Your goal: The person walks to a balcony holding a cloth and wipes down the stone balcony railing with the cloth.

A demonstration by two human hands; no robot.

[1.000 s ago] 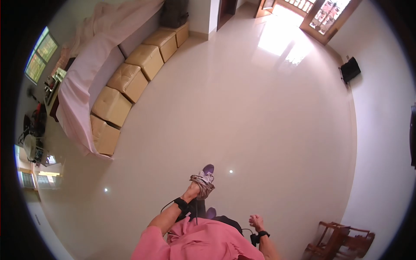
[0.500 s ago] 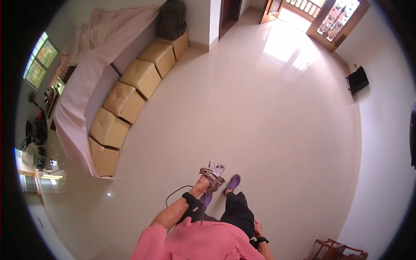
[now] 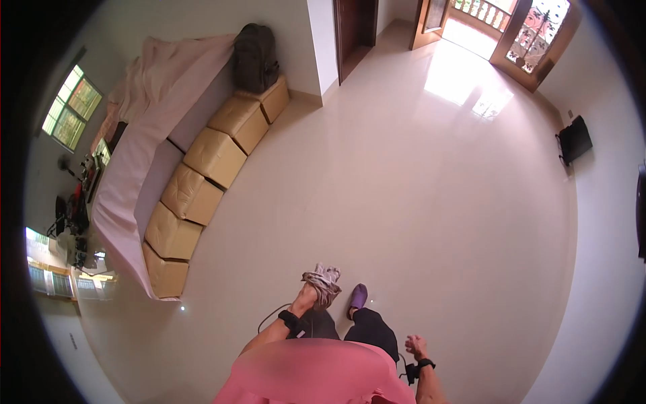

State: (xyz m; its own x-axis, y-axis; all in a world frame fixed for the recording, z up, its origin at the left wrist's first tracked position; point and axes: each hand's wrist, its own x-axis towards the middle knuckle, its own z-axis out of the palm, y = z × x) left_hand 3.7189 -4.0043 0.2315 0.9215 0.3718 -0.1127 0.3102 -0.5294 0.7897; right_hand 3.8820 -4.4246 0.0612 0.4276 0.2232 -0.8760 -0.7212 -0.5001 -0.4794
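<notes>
My left hand (image 3: 306, 298) is closed round a crumpled greyish-brown and pink cloth (image 3: 324, 283), held out in front of my legs. The cloth bunches up past my fingers, and a black band with a thin cable sits on that wrist. Away to the right of my body, my right hand (image 3: 416, 346) hangs with its fingers curled in, and nothing shows in it. A black band (image 3: 422, 367) is round the right wrist too. One purple slipper (image 3: 359, 296) shows on the pale tiled floor (image 3: 404, 222).
Along the left runs a row of tan padded stools (image 3: 215, 156) beside a sofa draped with a pink sheet (image 3: 128, 182). A dark backpack (image 3: 256, 59) stands on the far stool. An open wooden door (image 3: 531, 44) is at the back, and a black box-like object (image 3: 575, 140) is by the right wall.
My right hand has swung out from beside my thigh, forward and to the right. My left hand still grips the cloth. The stools and doors sit lower in view.
</notes>
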